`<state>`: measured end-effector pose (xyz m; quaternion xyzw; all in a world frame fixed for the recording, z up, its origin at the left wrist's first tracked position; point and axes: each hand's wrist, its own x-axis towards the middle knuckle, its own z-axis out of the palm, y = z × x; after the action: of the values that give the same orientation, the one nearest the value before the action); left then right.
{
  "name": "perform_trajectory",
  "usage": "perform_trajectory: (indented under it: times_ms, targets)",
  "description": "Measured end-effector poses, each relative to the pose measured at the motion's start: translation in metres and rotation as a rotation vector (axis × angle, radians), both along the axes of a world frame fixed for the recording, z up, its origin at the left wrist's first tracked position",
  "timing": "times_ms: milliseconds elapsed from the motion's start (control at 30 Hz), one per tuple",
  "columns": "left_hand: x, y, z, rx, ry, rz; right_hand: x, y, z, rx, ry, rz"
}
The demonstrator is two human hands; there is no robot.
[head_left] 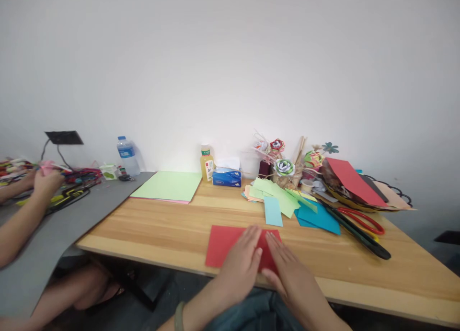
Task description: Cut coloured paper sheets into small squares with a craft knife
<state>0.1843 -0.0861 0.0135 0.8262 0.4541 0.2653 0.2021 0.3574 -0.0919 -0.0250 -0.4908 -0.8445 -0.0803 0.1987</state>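
A red sheet of paper (pixel 223 242) lies at the front edge of the wooden table. My left hand (pixel 242 261) rests flat on it near its middle, fingers stretched out and pointing away from me. Over the paper's right end lies my right hand (pixel 289 268), also flat, its fingers extended and its thumb toward the left hand. Both palms hide much of the sheet's right half. Just beyond the hands is a light blue paper strip (pixel 273 211), and to its right are darker blue sheets (pixel 318 216).
A stack of green paper (pixel 168 185) lies at left. Behind stand a juice bottle (pixel 207 163), a tissue pack (pixel 226 177) and paper flowers (pixel 283 167). Scissors with red handles (pixel 362 221) and a long black tool (pixel 359 233) lie at right. Another person's hands (pixel 46 180) work at far left.
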Motion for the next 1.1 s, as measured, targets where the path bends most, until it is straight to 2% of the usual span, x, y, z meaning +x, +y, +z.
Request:
perform_trajectory:
  times_ms: [67, 133, 233, 333, 433, 533, 633, 767, 833, 933, 1033, 1100]
  targets:
    - [0.0, 0.014, -0.001, -0.073, 0.085, 0.048, -0.01, 0.015, 0.011, -0.184, 0.031, -0.013]
    - [-0.001, 0.024, -0.008, -0.107, 0.222, 0.018, -0.021, 0.026, 0.016, -0.252, 0.022, 0.045]
    - [-0.003, 0.028, -0.02, -0.078, 0.382, -0.03, -0.03, 0.03, 0.012, -0.266, -0.013, 0.127]
    - [-0.012, 0.025, -0.026, 0.041, 0.444, 0.016, -0.024, 0.028, 0.005, -0.253, -0.04, 0.113]
    - [-0.034, 0.021, -0.028, 0.149, 0.469, 0.089, -0.013, 0.026, 0.003, -0.223, -0.077, 0.104]
    - [-0.059, 0.019, -0.028, 0.176, 0.511, 0.137, -0.003, 0.024, 0.002, -0.192, -0.109, 0.09]
    - [-0.073, 0.017, -0.028, 0.166, 0.563, 0.172, 0.01, 0.019, -0.005, -0.095, -0.147, 0.038]
    - [-0.08, 0.018, -0.03, 0.141, 0.587, 0.205, 0.034, 0.004, -0.021, 0.246, -0.253, 0.045]
    - [-0.086, 0.023, -0.032, 0.134, 0.583, 0.245, 0.042, -0.004, -0.026, 0.367, -0.267, 0.067]
    - [-0.098, 0.032, -0.034, 0.179, 0.586, 0.377, 0.041, -0.015, -0.029, 0.427, -0.227, 0.045]
    - [-0.098, 0.028, -0.034, 0.318, 0.57, 0.524, 0.029, -0.025, -0.031, 0.445, -0.156, -0.019]
    - [-0.085, 0.016, -0.034, 0.42, 0.525, 0.456, 0.02, -0.031, -0.033, 0.476, -0.112, -0.078]
